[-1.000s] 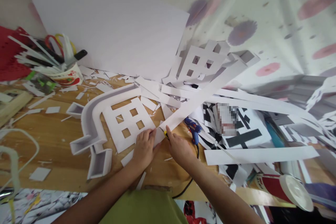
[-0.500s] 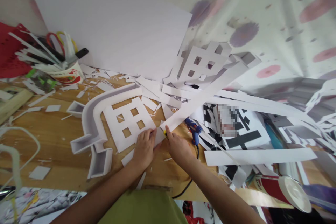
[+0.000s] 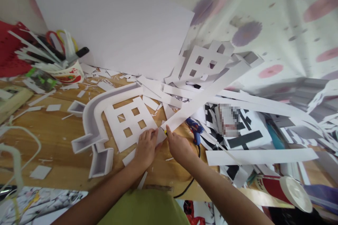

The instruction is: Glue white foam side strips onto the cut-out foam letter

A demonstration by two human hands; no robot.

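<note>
My right hand is closed around a thin tool with a yellow part, apparently a craft knife; most of it is hidden. Its tip is at the near end of a long white board strip that slants up to the right. My left hand has its fingers pressed together on the end piece of the strip, just left of the tip. Left of that hand lies a flat white panel with square cut-outs. A curved white channel-shaped piece stands around the panel's far and left sides.
A blue glue gun with a black cord lies right of my right hand. Paper strips and scraps cover the right side. A tub of tools stands at back left, a large white sheet behind. A red-and-white cup lies at front right.
Both hands stay almost in place at the strip's end. The knife's yellow part shows slightly less, and the whole view has shifted a little.
</note>
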